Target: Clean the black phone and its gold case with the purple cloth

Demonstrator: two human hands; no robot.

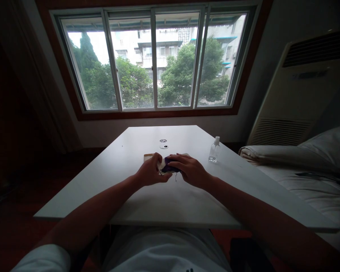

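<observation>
Above the middle of the white table point(170, 204), my left hand point(152, 170) grips a small pale flat object point(159, 164) by its side. What kind of object it is, I cannot make out. My right hand point(191, 170) is closed over a dark purple cloth point(167, 166) and presses it against the pale object's face. A thin curled strand point(176, 176) hangs below the cloth. Behind my left hand lies a light item with a tan edge point(148, 155), mostly hidden by the fingers.
Right of my hands stands a clear spray bottle point(214, 151) with a little liquid in it. Two small round pieces point(163, 146) lie toward the table's far end. A bed with pale bedding point(289, 166) adjoins the right side, near a floor-standing air conditioner point(297, 90).
</observation>
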